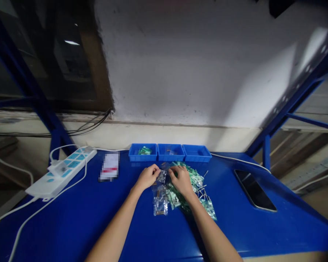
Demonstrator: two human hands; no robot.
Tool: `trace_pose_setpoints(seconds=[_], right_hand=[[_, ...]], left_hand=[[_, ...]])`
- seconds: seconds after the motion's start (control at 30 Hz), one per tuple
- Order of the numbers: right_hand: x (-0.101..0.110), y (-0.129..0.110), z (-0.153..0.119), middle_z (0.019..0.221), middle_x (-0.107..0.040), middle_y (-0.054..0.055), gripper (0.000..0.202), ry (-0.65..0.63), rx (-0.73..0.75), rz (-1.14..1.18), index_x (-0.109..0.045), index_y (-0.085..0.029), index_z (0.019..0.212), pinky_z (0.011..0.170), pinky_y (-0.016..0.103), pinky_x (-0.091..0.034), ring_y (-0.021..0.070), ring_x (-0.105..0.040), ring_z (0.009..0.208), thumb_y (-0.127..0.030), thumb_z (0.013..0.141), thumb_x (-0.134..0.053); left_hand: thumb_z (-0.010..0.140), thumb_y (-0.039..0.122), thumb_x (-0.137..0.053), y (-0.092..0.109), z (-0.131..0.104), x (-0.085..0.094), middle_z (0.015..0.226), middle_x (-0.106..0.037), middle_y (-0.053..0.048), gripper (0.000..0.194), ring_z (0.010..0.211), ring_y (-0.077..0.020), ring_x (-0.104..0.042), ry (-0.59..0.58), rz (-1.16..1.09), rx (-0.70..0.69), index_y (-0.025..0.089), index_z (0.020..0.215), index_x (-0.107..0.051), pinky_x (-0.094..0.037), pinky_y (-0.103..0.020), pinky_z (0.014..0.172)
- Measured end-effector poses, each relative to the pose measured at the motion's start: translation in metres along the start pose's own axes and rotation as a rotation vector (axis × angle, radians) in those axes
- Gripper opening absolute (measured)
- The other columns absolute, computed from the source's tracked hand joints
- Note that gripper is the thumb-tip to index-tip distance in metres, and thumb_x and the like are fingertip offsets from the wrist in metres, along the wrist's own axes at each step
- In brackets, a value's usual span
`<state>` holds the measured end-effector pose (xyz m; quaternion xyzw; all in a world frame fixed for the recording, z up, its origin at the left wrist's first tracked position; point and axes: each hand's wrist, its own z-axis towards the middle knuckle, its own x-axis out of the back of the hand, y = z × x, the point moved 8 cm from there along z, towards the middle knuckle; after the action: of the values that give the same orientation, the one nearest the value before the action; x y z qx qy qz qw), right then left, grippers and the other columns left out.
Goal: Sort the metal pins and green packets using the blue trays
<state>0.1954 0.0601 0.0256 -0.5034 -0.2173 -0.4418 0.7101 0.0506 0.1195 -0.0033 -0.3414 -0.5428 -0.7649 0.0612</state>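
My left hand (148, 177) is closed in a pinch at the edge of a small clear plastic bag (161, 177) with dark little parts inside. My right hand (182, 179) is bent over the left side of a heap of green-tinted small packets (175, 198), close to that bag. Its fingertips curl downward, and what they grip is hidden. Below the hands lie more clear bags (160, 206) holding brass-coloured pins. Loose silver metal pins (203, 193) are scattered at the heap's right side.
Behind the hands stand three blue bins in a row: the left bin (143, 158) holds green packets, the middle bin (171, 158) a few clear ones, beside the right bin (197, 158). A power strip (61, 174) with cables, a blurred white packet (109, 165) and a phone (254, 190) lie around.
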Motion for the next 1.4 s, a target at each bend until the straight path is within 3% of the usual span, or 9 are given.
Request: trace_pose_setpoints(seconds=[0.2, 0.87, 1.4], right_hand=[[-0.002, 0.003, 0.001, 0.084, -0.066, 0.005, 0.023, 0.003, -0.015, 0.005, -0.068, -0.02, 0.089, 0.08, 0.032, -0.038, 0.0212, -0.054, 0.086, -0.03, 0.086, -0.048], [-0.003, -0.001, -0.002, 0.091, -0.064, 0.008, 0.023, -0.01, -0.024, -0.135, -0.068, -0.022, 0.091, 0.076, 0.034, -0.034, 0.0249, -0.05, 0.092, -0.033, 0.087, -0.048], [-0.004, 0.004, 0.004, 0.086, -0.064, 0.005, 0.021, 0.003, -0.072, -0.056, -0.068, -0.024, 0.087, 0.072, 0.032, -0.034, 0.0228, -0.051, 0.087, -0.032, 0.086, -0.049]], left_hand=[[0.083, 0.035, -0.045, -0.002, 0.007, 0.003, 0.063, -0.059, 0.001, 0.022, 0.059, -0.0143, -0.055, 0.078, -0.017, -0.01, 0.017, 0.078, -0.057, -0.037, -0.022, 0.057], [0.081, 0.036, -0.047, -0.004, 0.001, 0.006, 0.065, -0.059, 0.001, 0.022, 0.062, -0.0147, -0.055, 0.1, -0.032, -0.006, 0.018, 0.077, -0.058, -0.037, -0.023, 0.058], [0.082, 0.039, -0.046, -0.008, 0.006, 0.009, 0.062, -0.056, 0.002, 0.025, 0.059, -0.014, -0.053, 0.114, -0.022, 0.019, 0.018, 0.075, -0.055, -0.038, -0.022, 0.058]])
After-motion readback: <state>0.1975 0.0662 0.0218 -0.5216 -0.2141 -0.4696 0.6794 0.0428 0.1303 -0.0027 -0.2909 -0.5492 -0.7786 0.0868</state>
